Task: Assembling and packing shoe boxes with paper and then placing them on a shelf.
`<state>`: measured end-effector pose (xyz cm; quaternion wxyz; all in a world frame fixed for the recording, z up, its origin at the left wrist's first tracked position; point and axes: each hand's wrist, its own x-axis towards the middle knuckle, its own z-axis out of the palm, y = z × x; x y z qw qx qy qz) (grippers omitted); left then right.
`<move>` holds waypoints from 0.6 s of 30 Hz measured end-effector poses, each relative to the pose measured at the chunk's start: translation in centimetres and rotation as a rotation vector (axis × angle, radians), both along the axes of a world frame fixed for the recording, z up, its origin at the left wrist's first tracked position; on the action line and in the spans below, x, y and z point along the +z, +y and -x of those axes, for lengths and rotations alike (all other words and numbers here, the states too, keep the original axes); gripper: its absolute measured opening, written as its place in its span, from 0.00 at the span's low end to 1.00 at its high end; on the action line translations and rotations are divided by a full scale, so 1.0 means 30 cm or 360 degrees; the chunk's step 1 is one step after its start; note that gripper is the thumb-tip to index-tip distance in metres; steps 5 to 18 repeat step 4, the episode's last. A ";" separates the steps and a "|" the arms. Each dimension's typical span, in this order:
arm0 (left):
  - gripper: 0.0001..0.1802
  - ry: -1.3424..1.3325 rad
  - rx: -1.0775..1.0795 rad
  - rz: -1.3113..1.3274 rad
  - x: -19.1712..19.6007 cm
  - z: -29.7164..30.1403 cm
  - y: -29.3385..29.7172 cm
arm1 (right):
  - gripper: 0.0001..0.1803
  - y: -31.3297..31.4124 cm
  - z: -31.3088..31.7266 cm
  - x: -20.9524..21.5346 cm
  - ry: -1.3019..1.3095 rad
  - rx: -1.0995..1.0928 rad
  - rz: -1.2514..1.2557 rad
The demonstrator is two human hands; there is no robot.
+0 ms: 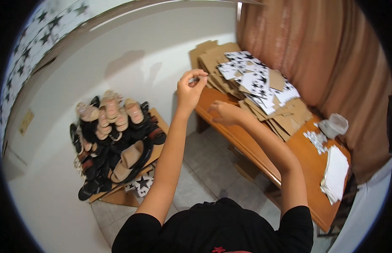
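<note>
My left hand (191, 87) is raised in front of the wall, with thumb and fingertips pinched together. A tiny dark bit shows at the fingertips, too small to name. Lower and to its right, my right hand (226, 113) hovers over the near edge of the wooden table (255, 145). Its fingers are slightly blurred, loosely bent and apart, with nothing visible in them. Closest to both hands is a spread pile of brown cardboard pieces (219, 55). Scattered over it are white cards with black stars (254, 82).
At the table's right end lie a stack of white paper (335, 173), small white scraps (316, 141) and a clear plastic bag (334, 125). Sandals (128, 158) are heaped on a low stand (160, 120) at left. A brown curtain (331, 55) hangs behind the table.
</note>
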<state>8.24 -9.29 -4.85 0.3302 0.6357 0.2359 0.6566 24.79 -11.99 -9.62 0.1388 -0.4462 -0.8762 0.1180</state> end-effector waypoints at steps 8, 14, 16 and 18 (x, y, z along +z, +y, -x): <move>0.06 0.0244 -0.0190 0.0185 -0.158 -0.290 0.030 | 0.25 -0.099 -0.249 -0.089 -0.0197 -0.0254 0.0370; 0.06 0.0244 -0.0190 0.0185 -0.158 -0.290 0.030 | 0.25 -0.099 -0.249 -0.089 -0.0197 -0.0254 0.0370; 0.06 0.0244 -0.0190 0.0185 -0.158 -0.290 0.030 | 0.25 -0.099 -0.249 -0.089 -0.0197 -0.0254 0.0370; 0.06 0.0244 -0.0190 0.0185 -0.158 -0.290 0.030 | 0.25 -0.099 -0.249 -0.089 -0.0197 -0.0254 0.0370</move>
